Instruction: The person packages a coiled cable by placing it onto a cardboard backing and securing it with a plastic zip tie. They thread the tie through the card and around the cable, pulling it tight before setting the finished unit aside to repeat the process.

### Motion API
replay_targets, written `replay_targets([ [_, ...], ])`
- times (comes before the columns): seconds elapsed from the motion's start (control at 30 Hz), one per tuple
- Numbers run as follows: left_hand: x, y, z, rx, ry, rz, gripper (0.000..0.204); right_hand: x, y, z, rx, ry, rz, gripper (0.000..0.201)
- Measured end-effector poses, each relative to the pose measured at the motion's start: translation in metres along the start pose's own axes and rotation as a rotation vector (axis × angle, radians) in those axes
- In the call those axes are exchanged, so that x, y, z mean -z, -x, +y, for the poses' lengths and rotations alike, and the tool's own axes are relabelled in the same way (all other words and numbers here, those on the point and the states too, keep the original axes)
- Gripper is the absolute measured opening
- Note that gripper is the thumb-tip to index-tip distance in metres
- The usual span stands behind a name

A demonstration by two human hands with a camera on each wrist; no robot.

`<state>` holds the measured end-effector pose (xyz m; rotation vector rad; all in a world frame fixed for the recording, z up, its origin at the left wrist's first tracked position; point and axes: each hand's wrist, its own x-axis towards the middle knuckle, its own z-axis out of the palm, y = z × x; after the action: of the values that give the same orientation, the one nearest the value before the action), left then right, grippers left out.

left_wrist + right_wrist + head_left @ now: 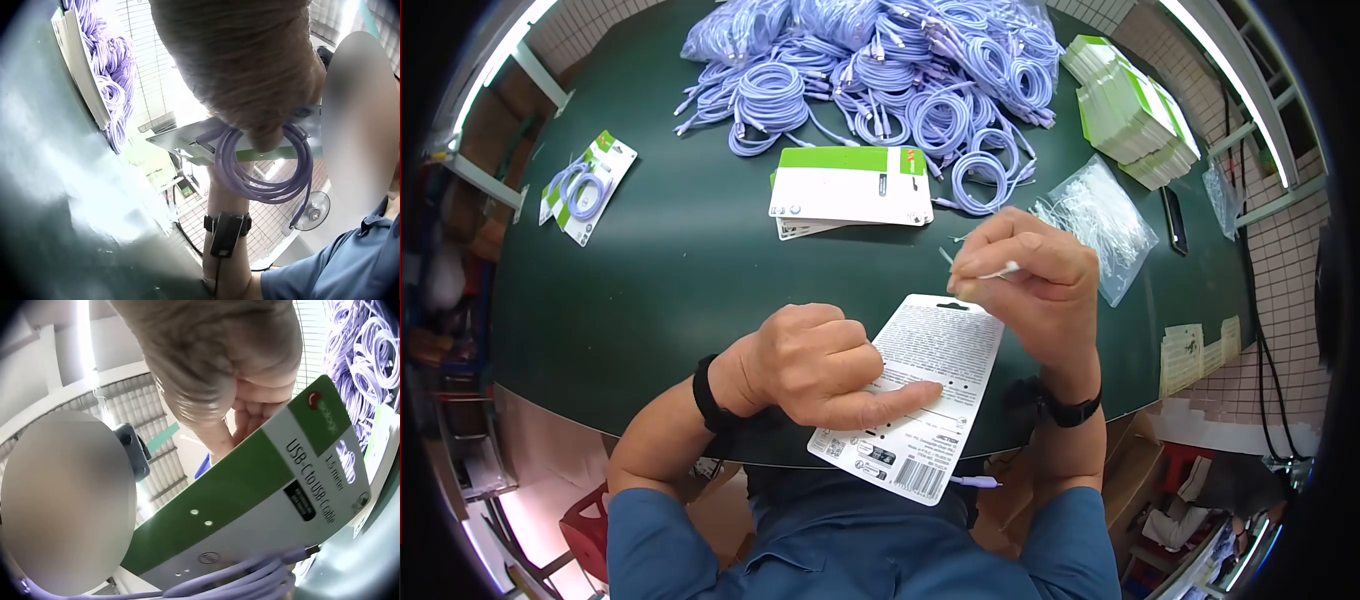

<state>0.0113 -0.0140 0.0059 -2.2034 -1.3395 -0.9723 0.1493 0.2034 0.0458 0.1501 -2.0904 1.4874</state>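
The left hand (815, 365) is holding a printed backing card (920, 400) above the near edge of the dark green counter (670, 260). Its forefinger is lying straight across the card's back and the other fingers are curling under it. In the left wrist view a coil of purple cable (262, 165) is hanging below the card, pressed against it by those fingers. The right hand (1035, 275) is pinching a thin white tie (1000, 270) just above the card's top edge, so its grip is closing on the tie.

The card is looking light and thin, stiff enough to stay flat but easy to bend, so holding it at the middle with the cable behind seems wise. The cable is soft and springy and may uncoil. The tie is very small and probably slippery; only fingertips can hold it.
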Motion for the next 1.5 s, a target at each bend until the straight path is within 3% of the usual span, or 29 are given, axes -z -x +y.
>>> replay_targets([
  [0.3, -0.004, -0.001, 0.002, -0.035, -0.006, 0.032, 0.046, -0.011, 0.006, -0.025, -0.099, -0.096, -0.191, 0.021],
  [0.4, -0.007, -0.001, 0.002, -0.048, 0.012, 0.042, 0.045, -0.014, 0.007, -0.025, -0.102, -0.003, -0.221, 0.013],
  [0.8, -0.008, 0.0, 0.001, -0.028, 0.011, 0.024, 0.044, -0.015, 0.006, -0.025, -0.266, 0.101, -0.377, 0.013],
  [0.93, -0.014, 0.001, 0.002, -0.002, 0.019, 0.055, 0.043, -0.017, 0.007, -0.011, -0.203, -0.022, -0.446, 0.014],
  [1.1, -0.02, -0.001, 0.004, 0.029, 0.055, 0.088, 0.042, -0.011, 0.003, -0.01, -0.195, 0.015, -0.48, 0.016],
  [1.23, -0.024, -0.005, 0.003, 0.083, 0.123, 0.168, 0.039, -0.005, -0.001, -0.016, -0.373, 0.011, -0.453, 0.022],
  [1.33, -0.024, -0.005, 0.003, 0.319, 0.278, 0.187, 0.029, -0.007, 0.003, -0.003, -0.431, -0.316, 0.02, 0.026],
  [1.37, -0.027, -0.002, 0.002, 0.314, 0.273, 0.188, 0.029, -0.007, 0.003, 0.0, -0.424, -0.314, 0.019, 0.026],
  [1.47, -0.035, 0.0, 0.0, 0.588, 0.311, 0.344, 0.019, -0.01, 0.001, 0.005, -0.196, -0.086, 0.388, 0.026],
  [1.5, -0.035, -0.002, -0.001, 0.583, 0.306, 0.348, 0.019, -0.01, 0.002, 0.008, -0.189, -0.086, 0.385, 0.026],
])
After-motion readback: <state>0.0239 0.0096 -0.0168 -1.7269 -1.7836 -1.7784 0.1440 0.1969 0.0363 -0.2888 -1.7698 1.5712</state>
